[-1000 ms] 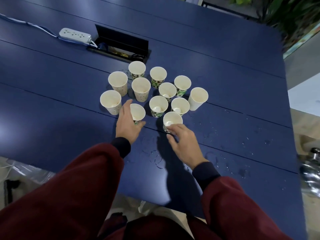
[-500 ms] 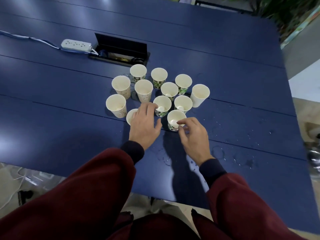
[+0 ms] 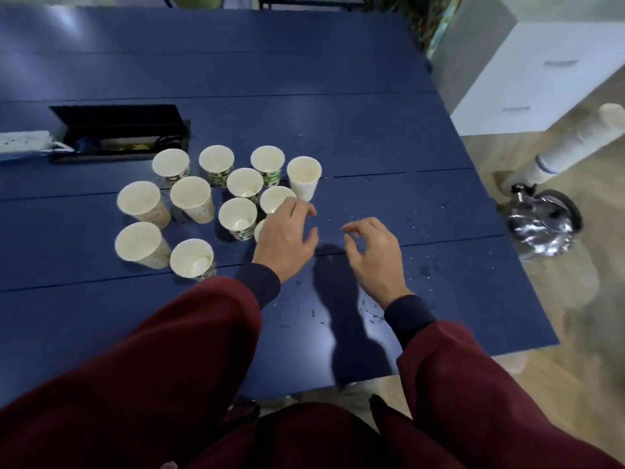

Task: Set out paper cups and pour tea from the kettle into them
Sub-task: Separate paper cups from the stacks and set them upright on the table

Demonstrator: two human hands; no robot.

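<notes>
Several white paper cups stand upright in a cluster on the blue table. My left hand hovers over the cluster's right side, fingers spread, covering most of one cup. My right hand hangs above bare table to the right of the cups, fingers loosely curled, holding nothing. A shiny metal kettle sits low beyond the table's right edge.
A black cable box with a raised lid is set into the table behind the cups, with a white power strip at its left. Water drops spot the table near me. A white cabinet stands at the far right.
My head has turned right, so the cups sit further left and the kettle is in view. My right hand has left the front cup and moved right. My left hand has shifted right across the cups.
</notes>
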